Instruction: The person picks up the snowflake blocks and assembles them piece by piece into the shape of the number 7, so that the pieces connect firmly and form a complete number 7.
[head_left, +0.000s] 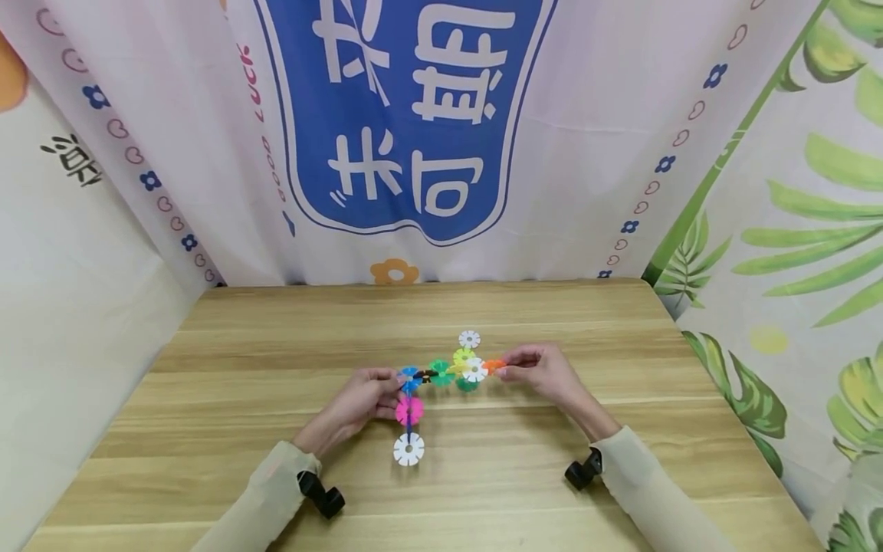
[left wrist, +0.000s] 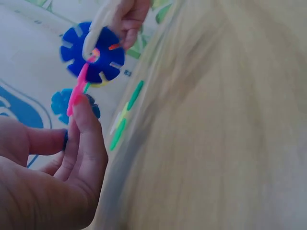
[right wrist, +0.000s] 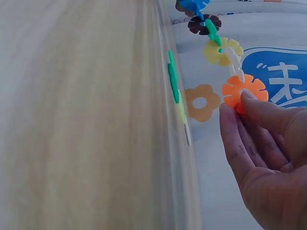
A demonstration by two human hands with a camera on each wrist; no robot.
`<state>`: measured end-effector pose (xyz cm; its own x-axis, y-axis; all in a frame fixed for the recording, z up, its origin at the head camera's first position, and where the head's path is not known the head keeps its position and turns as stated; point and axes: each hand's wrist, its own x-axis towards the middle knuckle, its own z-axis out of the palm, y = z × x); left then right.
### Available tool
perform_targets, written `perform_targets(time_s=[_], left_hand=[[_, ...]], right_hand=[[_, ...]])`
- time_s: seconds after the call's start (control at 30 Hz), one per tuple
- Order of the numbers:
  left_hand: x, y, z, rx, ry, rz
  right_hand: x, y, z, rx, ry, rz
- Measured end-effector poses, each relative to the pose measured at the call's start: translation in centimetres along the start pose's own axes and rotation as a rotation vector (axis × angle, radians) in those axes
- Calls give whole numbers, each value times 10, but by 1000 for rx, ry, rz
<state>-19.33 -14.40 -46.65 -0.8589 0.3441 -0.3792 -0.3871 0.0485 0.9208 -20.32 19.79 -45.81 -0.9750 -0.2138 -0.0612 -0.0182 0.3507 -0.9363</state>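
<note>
Left hand (head_left: 362, 400) pinches blue disc (left wrist: 65, 139) on left part of linked-disc chain (head_left: 441, 373); right hand (head_left: 541, 372) pinches orange disc (right wrist: 236, 92) at right end. Chain spans between hands above table (head_left: 497, 475). Separate green/yellow-green/white row (head_left: 469, 338) lies on table.

pale wood-grain table (head_left: 517, 483) before a white curtain (head_left: 566, 169) with a blue panel (head_left: 407, 84), leaf-print cloth (head_left: 793, 253) at right

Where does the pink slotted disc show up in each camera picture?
Head: the pink slotted disc is in the lower middle, slightly left, by the left hand.
Left wrist: the pink slotted disc is upper left, seen nearly edge-on.
Right wrist: not visible.
Shared landmark: the blue curtain emblem.
</note>
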Motion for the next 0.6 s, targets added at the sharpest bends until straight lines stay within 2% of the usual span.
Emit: perform_targets(time_s=[0.27, 0.6], left_hand=[[1, 2, 1, 34, 44, 25], [1, 1, 1, 53, 22, 27]], right_hand=[[2, -4, 6, -79, -30, -74], [2, -6, 5, -80, -15, -89]])
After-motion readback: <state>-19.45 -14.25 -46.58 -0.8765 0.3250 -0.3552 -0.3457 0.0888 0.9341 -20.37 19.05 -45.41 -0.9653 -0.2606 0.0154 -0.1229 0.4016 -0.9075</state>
